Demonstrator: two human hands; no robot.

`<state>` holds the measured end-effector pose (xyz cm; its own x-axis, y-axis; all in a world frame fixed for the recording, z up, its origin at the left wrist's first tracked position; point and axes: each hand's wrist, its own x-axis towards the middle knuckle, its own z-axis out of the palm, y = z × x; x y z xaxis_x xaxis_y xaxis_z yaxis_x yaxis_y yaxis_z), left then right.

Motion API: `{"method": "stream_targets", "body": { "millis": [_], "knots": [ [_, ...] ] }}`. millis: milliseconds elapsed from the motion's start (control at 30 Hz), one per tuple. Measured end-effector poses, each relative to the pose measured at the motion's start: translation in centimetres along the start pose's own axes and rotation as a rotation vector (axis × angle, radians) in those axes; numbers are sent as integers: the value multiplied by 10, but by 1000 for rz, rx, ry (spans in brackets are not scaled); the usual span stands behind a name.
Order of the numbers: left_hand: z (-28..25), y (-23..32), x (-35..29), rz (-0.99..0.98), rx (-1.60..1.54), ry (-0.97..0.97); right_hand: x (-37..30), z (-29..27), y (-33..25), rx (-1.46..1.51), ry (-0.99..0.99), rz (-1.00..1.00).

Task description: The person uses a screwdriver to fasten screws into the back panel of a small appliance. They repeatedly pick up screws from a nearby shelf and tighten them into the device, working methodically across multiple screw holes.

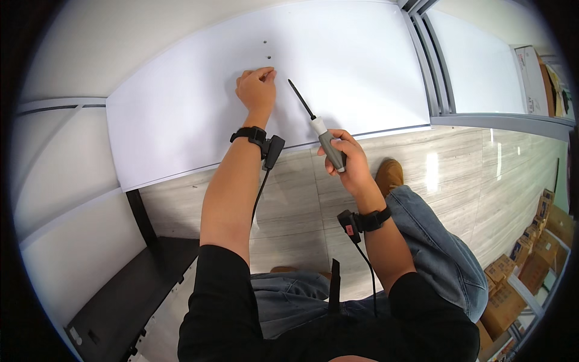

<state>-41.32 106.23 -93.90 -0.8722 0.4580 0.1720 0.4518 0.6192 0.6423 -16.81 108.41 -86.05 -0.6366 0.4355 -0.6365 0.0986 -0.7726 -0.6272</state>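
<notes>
My right hand [350, 160] is wrapped round the grey handle of a screwdriver [318, 125]. Its dark shaft points up and to the left, with the tip close to my left hand but apart from it. My left hand [257, 89] rests on a white tabletop [368, 66], thumb and forefinger pinched together. Whatever may be between those fingertips is too small or hidden to make out. Just beyond them, two small dark screws or holes [269, 57] show on the white surface, one behind the other; which they are I cannot tell.
Grey metal framing [422, 60] borders the table's right end, with white panels around. At lower left lies a long black panel [120, 289]. Cardboard boxes [506, 304] are stacked at the far right of the tiled floor [470, 157]. Cables [370, 265] trail from both wrist straps.
</notes>
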Motion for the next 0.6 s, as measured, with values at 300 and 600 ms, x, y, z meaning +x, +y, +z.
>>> {"method": "stream_targets", "body": {
  "millis": [300, 600],
  "knots": [
    [-6, -11, -7, 78, -26, 44, -4, -2, 5, -15, -12, 12],
    [-159, -14, -97, -775, -1144, -82, -23, 67, 26, -188, -315, 121]
  ]
}}
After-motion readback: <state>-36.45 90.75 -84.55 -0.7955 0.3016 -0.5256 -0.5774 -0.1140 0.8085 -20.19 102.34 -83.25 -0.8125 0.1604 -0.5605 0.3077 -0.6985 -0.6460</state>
